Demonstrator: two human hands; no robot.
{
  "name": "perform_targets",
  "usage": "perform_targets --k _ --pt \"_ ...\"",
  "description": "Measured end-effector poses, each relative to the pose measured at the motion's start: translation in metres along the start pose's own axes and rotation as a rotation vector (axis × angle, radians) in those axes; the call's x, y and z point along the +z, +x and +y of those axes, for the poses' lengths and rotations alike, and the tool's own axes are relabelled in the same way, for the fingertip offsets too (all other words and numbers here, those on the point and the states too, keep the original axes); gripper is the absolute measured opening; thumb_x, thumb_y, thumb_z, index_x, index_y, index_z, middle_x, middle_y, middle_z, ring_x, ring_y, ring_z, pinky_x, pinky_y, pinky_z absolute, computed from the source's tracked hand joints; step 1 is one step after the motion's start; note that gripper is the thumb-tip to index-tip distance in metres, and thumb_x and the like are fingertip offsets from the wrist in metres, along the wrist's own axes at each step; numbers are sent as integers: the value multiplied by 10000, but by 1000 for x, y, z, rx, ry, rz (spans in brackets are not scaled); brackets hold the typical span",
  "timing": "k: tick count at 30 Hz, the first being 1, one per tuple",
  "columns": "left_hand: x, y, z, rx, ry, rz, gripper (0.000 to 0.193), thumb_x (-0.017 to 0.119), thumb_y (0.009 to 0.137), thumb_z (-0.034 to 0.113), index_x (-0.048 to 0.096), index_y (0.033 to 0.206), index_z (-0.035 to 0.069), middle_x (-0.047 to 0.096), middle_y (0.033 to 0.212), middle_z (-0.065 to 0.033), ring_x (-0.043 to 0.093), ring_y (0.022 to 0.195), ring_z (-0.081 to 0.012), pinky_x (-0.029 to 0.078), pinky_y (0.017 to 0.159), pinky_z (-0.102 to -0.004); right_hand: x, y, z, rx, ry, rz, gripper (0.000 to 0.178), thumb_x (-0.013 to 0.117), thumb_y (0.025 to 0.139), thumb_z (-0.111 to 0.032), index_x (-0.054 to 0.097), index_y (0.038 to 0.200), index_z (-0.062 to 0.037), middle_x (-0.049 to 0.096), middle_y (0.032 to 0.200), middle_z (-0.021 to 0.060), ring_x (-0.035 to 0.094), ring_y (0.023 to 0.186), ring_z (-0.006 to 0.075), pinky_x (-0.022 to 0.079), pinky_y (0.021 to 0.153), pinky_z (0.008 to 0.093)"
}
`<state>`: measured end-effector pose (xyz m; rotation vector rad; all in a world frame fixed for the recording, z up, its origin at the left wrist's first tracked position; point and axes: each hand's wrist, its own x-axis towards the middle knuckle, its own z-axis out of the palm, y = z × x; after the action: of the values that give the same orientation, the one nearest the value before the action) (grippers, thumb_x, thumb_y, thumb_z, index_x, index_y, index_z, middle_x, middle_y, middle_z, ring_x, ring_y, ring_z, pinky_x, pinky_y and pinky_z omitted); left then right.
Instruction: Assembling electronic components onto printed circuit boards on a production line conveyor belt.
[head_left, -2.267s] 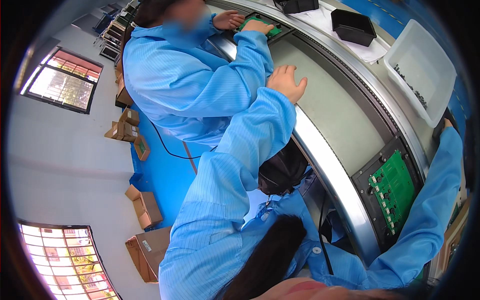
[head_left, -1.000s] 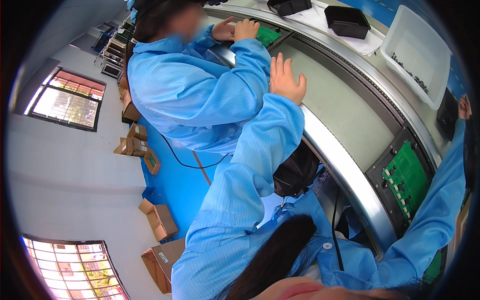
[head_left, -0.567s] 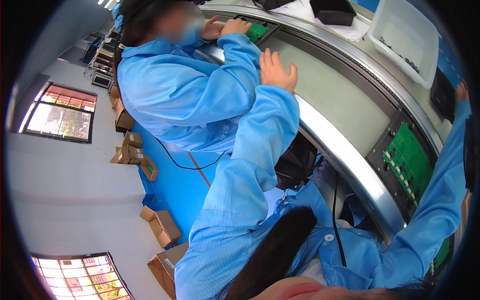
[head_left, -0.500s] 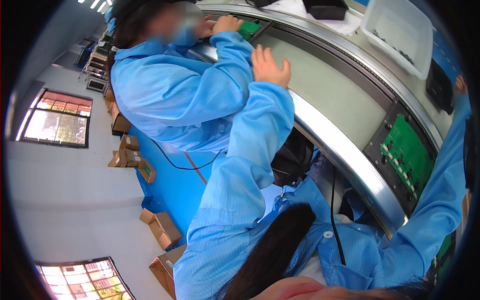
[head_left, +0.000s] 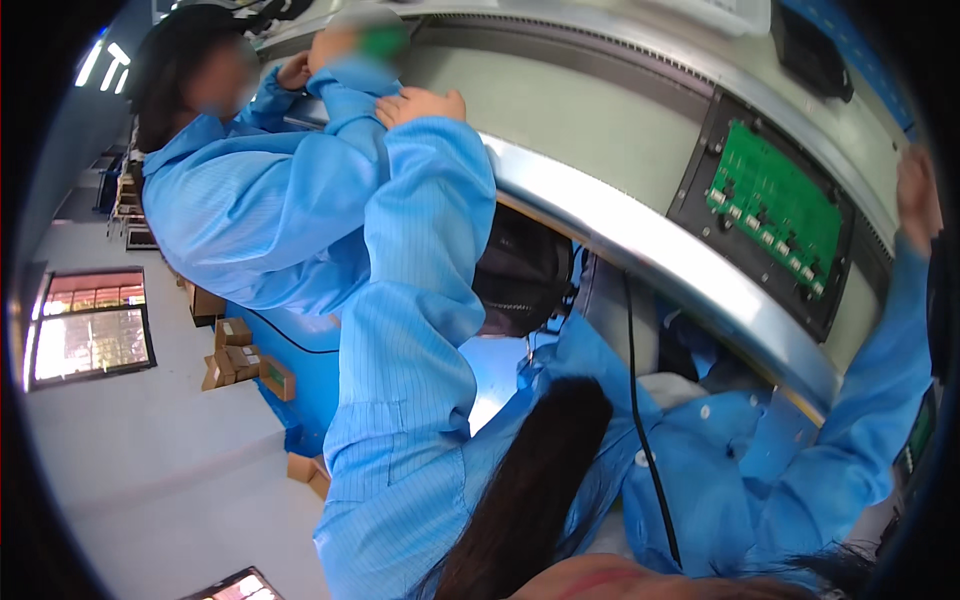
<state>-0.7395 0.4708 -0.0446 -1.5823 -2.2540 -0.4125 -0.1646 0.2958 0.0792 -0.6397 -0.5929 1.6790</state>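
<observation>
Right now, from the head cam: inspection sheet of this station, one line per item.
Surface: grey conveyor belt with a metal rim.
Job's things: green circuit board in a black carrier, untouched.
Clutter: black tray on the far side.
Hands: left hand flat on the belt edge; right hand raised at the far right, grip unclear.
Cables: black cable hanging under the rim.
Surroundings: co-worker's sleeve on the left; cardboard boxes on the floor.

1 head-worn fisheye view, tilted, close above the conveyor belt [head_left: 600, 120].
</observation>
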Motion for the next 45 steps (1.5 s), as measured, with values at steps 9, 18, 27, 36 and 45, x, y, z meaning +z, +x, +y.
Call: perform_targets --k 9,18,27,36,45 --pt "6 -1 -7 341 -109 414 105 541 722 158 594 673 81 590 722 -85 542 647 -258 407 625 -360 -73 -20 110 -145 153 376 160 442 909 -214 478 807 -97 289 516 -50 174 371 28 129 292 169" --pt "-98 -72 49 102 -1400 -127 193 486 824 149 596 863 -5 613 832 -108 555 674 -197 447 657 -282 -31 -21 106 -223 92 347 179 465 898 -240 477 772 -113 296 488 -61 163 348 21 115 286 175" --pt "-379 -226 54 1155 -2389 -816 106 536 797 142 627 793 87 626 870 -93 572 878 -233 452 752 -373 -34 -16 112 -194 84 506 186 496 864 -256 476 743 -116 291 458 -67 172 333 28 107 281 184" --pt "-383 -254 47 1645 -2093 1278 184 438 876 165 538 1008 85 534 1066 -90 481 1040 -209 389 869 -357 -41 -20 113 -262 83 564 187 484 869 -263 475 751 -118 281 461 -68 171 332 27 112 282 176" --pt "-381 -277 78 814 -3050 -601 276 424 858 239 601 892 30 618 832 -90 580 781 -222 430 790 -335 -40 -8 113 -221 40 579 185 480 872 -274 475 762 -125 287 461 -70 168 325 28 112 273 180"
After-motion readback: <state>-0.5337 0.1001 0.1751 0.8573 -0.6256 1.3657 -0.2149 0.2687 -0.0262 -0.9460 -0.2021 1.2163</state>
